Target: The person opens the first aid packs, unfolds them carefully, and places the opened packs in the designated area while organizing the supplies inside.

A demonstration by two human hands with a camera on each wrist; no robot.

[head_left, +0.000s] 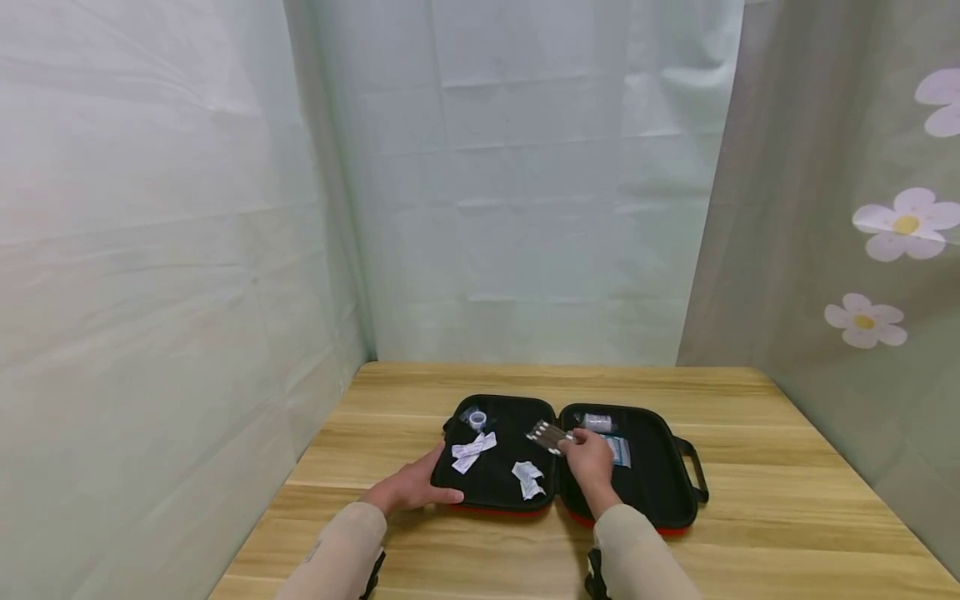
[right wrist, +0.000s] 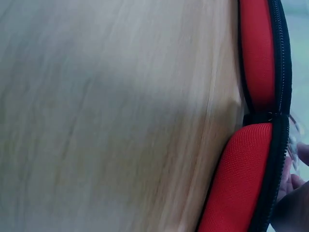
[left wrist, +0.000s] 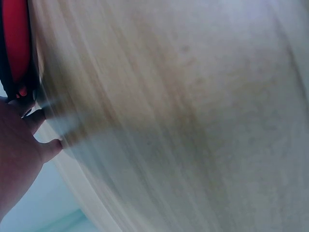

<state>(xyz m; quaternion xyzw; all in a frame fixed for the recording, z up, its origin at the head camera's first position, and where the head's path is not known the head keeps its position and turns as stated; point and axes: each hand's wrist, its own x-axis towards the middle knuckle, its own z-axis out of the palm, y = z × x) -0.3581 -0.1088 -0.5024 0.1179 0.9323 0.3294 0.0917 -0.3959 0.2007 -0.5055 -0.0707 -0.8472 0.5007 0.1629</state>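
Observation:
A black-lined zip case [head_left: 517,425] with a red shell lies spread open on the wooden table. My left hand [head_left: 417,483] holds its left half at the near-left corner, thumb along the front rim and fingers at the outer side. Over the hinge, my right hand [head_left: 590,458] pinches a clear packet of brown, white-tipped cotton swabs [head_left: 547,436] by one end. In the left half lie a white tape roll [head_left: 477,420], crossed white paper strips [head_left: 473,451] and a crumpled white wrapper [head_left: 528,480]. The right half holds a clear-wrapped white roll [head_left: 597,423] and a blue-and-white packet [head_left: 621,451], partly behind my right hand.
A black carry handle [head_left: 693,471] sticks out from the case's right side. The wooden table [head_left: 780,500] extends around the case. Pale curtains [head_left: 525,208] hang behind and on both sides, the right one with printed flowers [head_left: 906,224].

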